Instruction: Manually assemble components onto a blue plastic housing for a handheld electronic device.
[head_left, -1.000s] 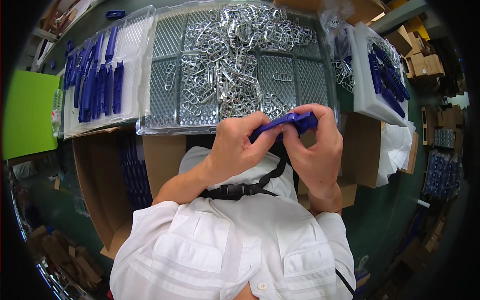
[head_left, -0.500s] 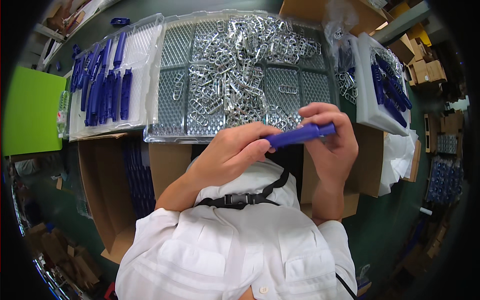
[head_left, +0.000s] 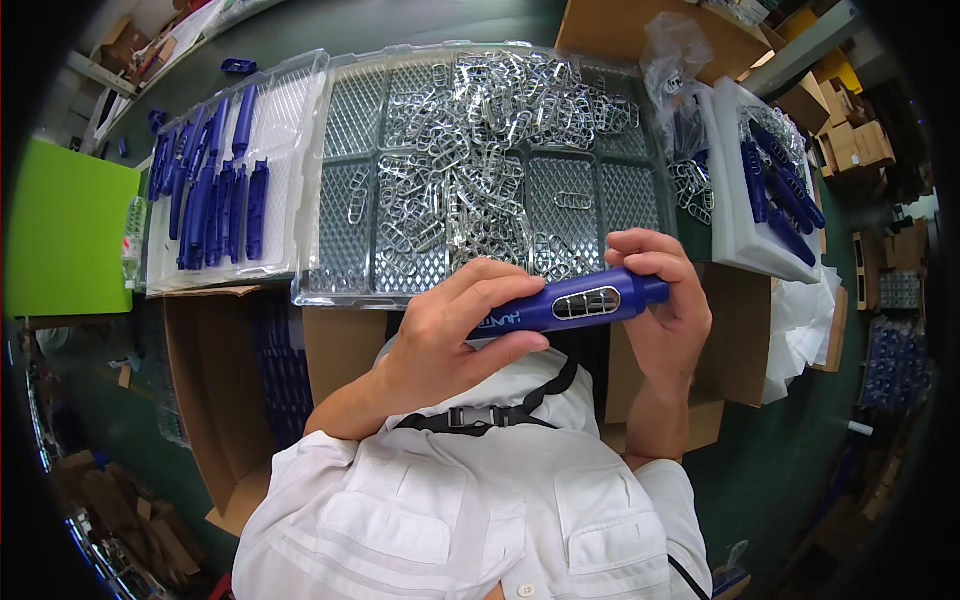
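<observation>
Between my two hands lies a long blue plastic casing (head_left: pixel 538 312), its side with a chrome oval frame (head_left: pixel 587 303) facing up. My left hand (head_left: pixel 445 325) is closed round the left end, thumb below and fingers above. At the narrower right end, my right hand (head_left: pixel 668 320) grips with thumb and fingers. Just beyond is a clear compartment tray (head_left: pixel 343 262) heaped with loose chrome oval frames (head_left: pixel 490 150). A pale tray (head_left: pixel 285 125) to the left holds several blue casings (head_left: pixel 203 205).
A white foam box (head_left: pixel 735 215) at the right holds blue pieces with chrome frames (head_left: pixel 785 190). Beside it sits a clear plastic bag (head_left: pixel 680 55). Cardboard boxes (head_left: pixel 215 375) stand below the table edge. A green board (head_left: pixel 70 230) and a bottle (head_left: pixel 133 240) are far left.
The casing has been turned so its chrome-framed side shows upward. My left hand has moved slightly down and now spans its end more widely. The view has shifted a little.
</observation>
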